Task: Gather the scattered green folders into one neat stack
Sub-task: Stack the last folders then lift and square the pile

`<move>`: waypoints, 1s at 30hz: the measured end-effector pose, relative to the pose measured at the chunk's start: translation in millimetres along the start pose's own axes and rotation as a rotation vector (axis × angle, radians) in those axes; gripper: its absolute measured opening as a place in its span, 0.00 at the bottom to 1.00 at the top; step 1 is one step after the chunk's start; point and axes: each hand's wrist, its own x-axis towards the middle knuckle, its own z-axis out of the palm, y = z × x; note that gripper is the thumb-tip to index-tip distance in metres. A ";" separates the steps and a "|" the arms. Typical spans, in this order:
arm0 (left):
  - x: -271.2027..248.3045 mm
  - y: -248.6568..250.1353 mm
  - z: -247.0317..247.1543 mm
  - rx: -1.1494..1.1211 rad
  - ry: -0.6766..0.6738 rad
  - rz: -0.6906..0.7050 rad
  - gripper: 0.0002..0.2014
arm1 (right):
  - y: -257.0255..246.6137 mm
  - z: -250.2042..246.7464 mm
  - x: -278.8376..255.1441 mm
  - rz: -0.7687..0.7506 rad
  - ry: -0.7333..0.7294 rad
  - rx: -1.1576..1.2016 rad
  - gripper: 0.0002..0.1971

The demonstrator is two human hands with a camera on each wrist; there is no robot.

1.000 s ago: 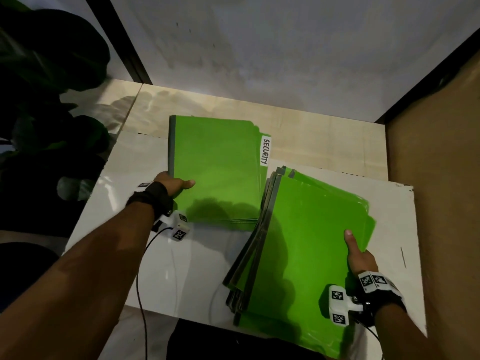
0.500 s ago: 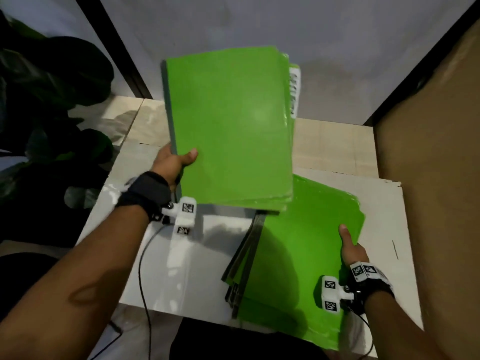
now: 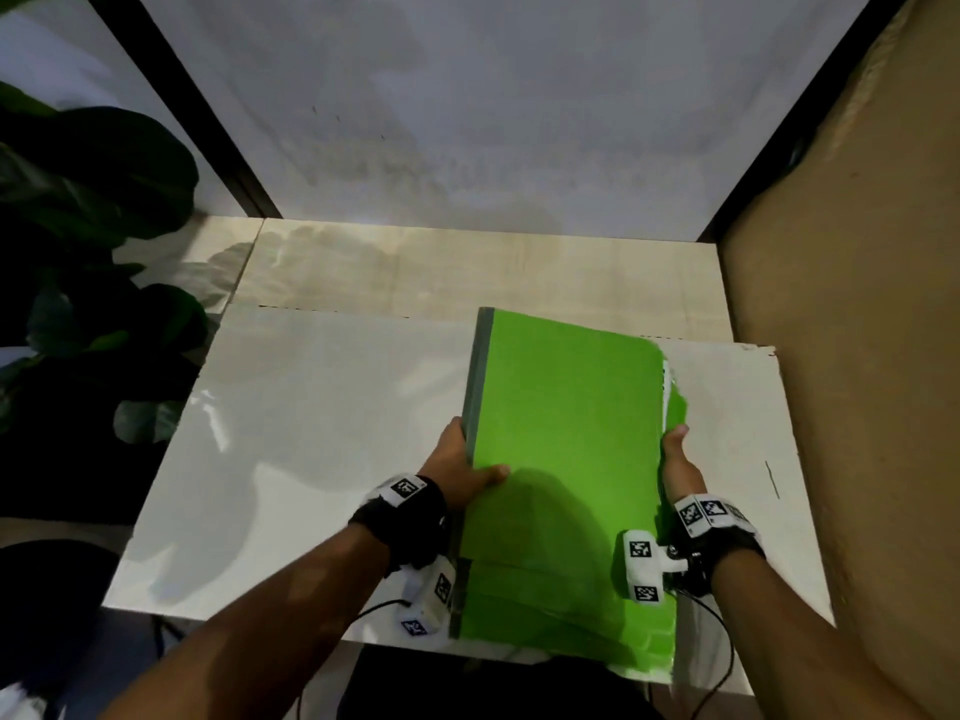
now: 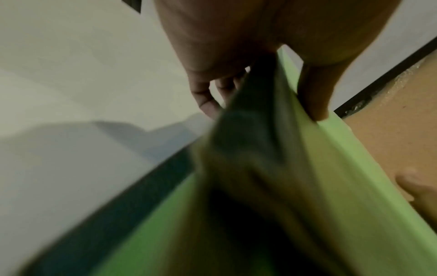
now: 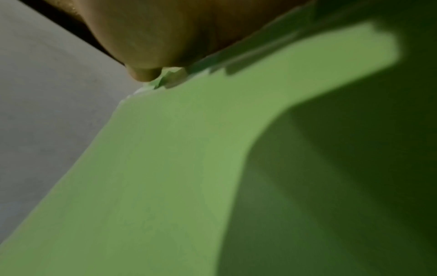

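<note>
On the white table [image 3: 311, 433], left hand [image 3: 457, 475] pinches the upper folders [image 3: 566, 407], right hand [image 3: 680, 465] fingers hidden, lowering them onto the lower stack [image 3: 545, 605]; squaring edges likely comes next.

Bare table [image 3: 311, 433] left of folders [image 3: 566, 433], cardboard wall [image 3: 857, 407] close on right

My left hand [image 3: 460, 472] has swung the folder bundle [image 3: 563, 407] across from the left of the tabletop [image 3: 322, 407], where it lay a second ago, up through the air and down onto the right-hand pile [image 3: 561, 610]. The two groups now overlap as one. My right hand [image 3: 680, 467] has slid up from the pile's top face to its right edge, thumb against it.
</note>
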 end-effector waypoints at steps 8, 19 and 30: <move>25.9 21.0 -71.1 0.363 0.187 0.078 0.38 | -7.3 30.2 5.8 -0.154 -0.094 -0.132 0.42; 99.0 62.5 -56.1 0.360 -0.019 0.152 0.24 | 6.5 38.0 0.2 -0.177 -0.097 -0.052 0.31; 78.6 39.0 -64.1 0.263 -0.106 0.177 0.19 | 16.6 48.6 -2.7 -0.192 -0.085 0.061 0.33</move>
